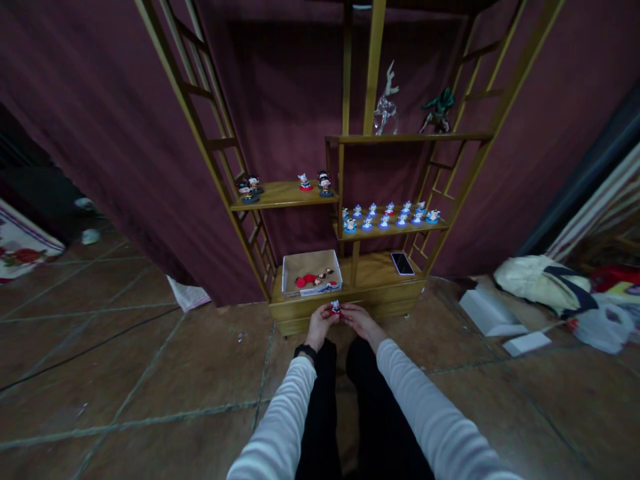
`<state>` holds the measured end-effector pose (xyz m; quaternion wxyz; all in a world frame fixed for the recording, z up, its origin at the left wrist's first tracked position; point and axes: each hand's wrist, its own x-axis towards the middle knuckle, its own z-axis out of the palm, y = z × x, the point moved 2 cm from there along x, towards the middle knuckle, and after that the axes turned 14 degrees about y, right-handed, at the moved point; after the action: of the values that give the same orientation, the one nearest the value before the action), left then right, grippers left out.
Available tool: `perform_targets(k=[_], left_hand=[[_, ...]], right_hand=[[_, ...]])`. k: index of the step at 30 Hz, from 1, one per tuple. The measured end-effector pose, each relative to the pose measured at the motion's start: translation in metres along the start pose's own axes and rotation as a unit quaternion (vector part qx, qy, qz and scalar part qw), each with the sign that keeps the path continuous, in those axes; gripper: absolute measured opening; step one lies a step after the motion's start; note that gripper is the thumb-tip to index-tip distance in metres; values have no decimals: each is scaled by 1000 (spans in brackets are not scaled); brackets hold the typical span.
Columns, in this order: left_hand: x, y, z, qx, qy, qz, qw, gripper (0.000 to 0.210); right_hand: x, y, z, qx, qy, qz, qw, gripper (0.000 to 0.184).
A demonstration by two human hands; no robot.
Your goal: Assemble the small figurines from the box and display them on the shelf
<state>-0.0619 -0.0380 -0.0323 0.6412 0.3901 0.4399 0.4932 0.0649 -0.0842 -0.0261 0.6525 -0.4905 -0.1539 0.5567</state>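
Note:
A small white figurine on a red base is held between my two hands, in front of the cabinet's lowest board. My left hand pinches the base from the left. From the right, the fingers of my right hand close on the base's other edge. Just beyond my hands, an open cardboard box with white edges stands on the bottom shelf. Inside it lie several small red and black figurine pieces. A similar figurine with a red base stands on the middle-left shelf.
Rows of blue and white figurines fill the middle-right shelf. Dark-haired figurines stand at the left shelf's ends. A clear deer and green statue are above. A phone lies bottom right; bags and boxes sit on the floor.

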Motion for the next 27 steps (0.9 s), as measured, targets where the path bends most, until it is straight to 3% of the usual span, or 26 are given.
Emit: perform_targets(k=[6,10,16,21,27], left_hand=[[4,-3,-2,1,-10,-19,1000,51],[7,-4,-3,-13,-16,-45,999,37],[10,-8,-4,-12,20,-50,998,22],[11,-8,-4,4,51,-41,998,20],[13,-7,-3,-1,33,-61,998,20]], right_hand=[[6,4,-1,-19,26,6,999,31],[9,6,-2,-30,29,4,999,28],[14,10,-1,-40,23,3,999,30],[16,11,-1,-51,12,-3,999,29],[18,12,-2,-44,-4,3,999,22]])
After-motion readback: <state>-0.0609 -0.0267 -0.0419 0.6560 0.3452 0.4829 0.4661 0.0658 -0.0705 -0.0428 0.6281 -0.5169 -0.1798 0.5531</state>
